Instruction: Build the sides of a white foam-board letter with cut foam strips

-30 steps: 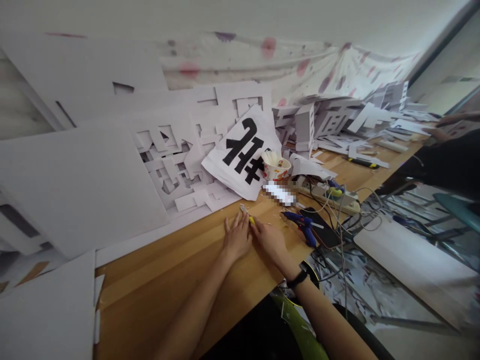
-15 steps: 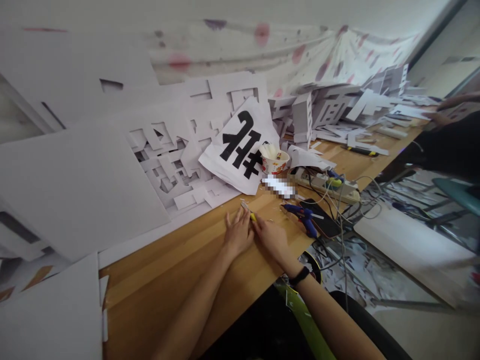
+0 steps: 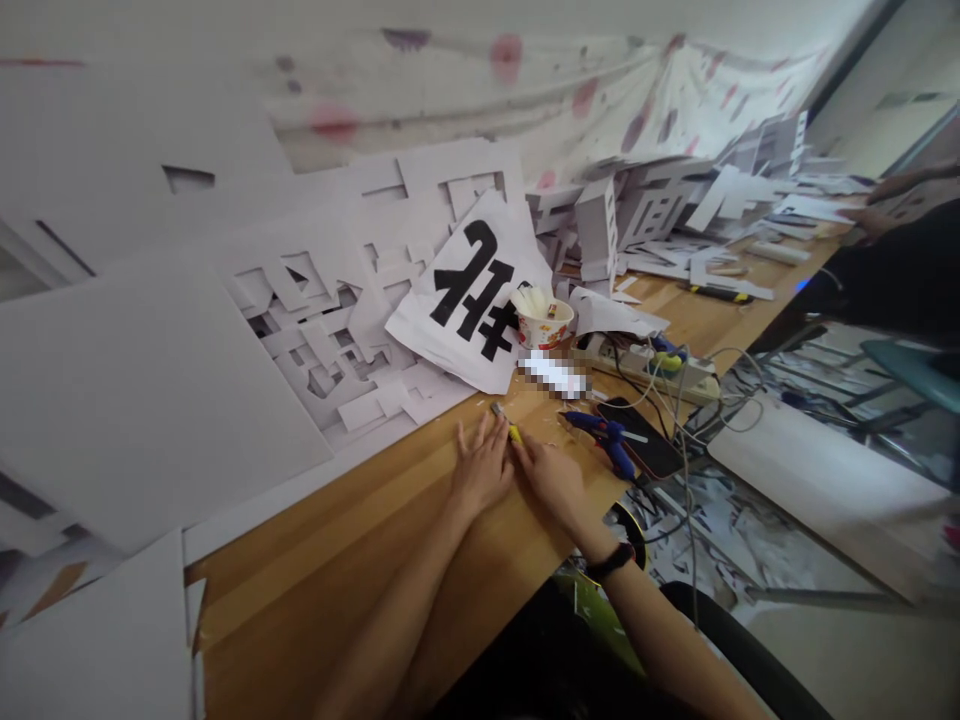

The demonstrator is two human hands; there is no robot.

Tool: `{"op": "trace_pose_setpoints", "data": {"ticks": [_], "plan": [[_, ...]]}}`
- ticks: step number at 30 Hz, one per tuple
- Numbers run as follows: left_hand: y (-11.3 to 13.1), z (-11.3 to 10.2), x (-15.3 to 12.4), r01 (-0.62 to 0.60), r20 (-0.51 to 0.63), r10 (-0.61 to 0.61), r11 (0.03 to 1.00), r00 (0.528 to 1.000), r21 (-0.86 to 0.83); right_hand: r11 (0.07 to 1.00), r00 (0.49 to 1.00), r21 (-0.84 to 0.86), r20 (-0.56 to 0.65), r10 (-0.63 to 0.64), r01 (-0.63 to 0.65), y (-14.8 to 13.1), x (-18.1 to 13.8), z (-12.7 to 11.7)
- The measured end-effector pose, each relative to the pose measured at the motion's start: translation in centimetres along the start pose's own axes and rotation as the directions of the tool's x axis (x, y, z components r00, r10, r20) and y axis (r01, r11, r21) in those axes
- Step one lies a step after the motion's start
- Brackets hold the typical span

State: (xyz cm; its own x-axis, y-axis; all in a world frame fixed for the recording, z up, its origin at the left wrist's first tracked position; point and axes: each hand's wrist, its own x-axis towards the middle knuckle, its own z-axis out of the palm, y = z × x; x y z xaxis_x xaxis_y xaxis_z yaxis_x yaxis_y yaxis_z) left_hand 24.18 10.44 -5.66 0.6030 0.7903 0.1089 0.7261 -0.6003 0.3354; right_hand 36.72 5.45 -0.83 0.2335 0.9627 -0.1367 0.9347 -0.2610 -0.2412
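My left hand lies flat on the wooden table, fingers stretched out and slightly spread, against the front of a yellow utility knife. My right hand, with a dark band at the wrist, is closed round the rear of that knife. Its grey metal end shows just beyond my left fingertips. Whether my left fingers press on the knife or only rest beside it, I cannot tell. Small white scraps lie near the tip.
Cut white foam boards lean behind. A sheet with a black character, a paper bowl, a blue glue gun, a phone and a power strip with trailing cables lie nearby. Another person's hand is at far right.
The view has shifted slightly. More of the knife's grey metal end shows beyond my left fingers. My hands stay together at the knife.
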Motion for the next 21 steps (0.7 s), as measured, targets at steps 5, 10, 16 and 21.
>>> {"op": "trace_pose_setpoints", "data": {"ticks": [5, 10, 16, 21], "plan": [[0.4, -0.4, -3.3, 0.157, -0.129, -0.164, 0.986, 0.978, -0.062, 0.995, 0.995, 0.033, 0.014, -0.1, 0.099, -0.6, -1.4, 0.1], [-0.1, -0.9, -4.0, 0.252, -0.11, -0.258, 0.965, 0.96, -0.072, 0.991, 0.993, 0.062, 0.018, -0.118, 0.116, -2.5, -1.1, 1.1], [-1.0, -0.9, 0.0, 0.114, 0.031, -0.111, 0.989, 0.993, -0.097, 0.998, 1.0, 0.059, -0.014, 0.02, -0.019, -2.2, 0.3, 1.3], [-1.8, 0.4, 1.0, -0.055, -0.048, 0.046, 0.976, 0.998, -0.209, 0.993, 0.996, 0.085, -0.033, 0.085, -0.082, -0.5, -0.3, 0.7]]}}
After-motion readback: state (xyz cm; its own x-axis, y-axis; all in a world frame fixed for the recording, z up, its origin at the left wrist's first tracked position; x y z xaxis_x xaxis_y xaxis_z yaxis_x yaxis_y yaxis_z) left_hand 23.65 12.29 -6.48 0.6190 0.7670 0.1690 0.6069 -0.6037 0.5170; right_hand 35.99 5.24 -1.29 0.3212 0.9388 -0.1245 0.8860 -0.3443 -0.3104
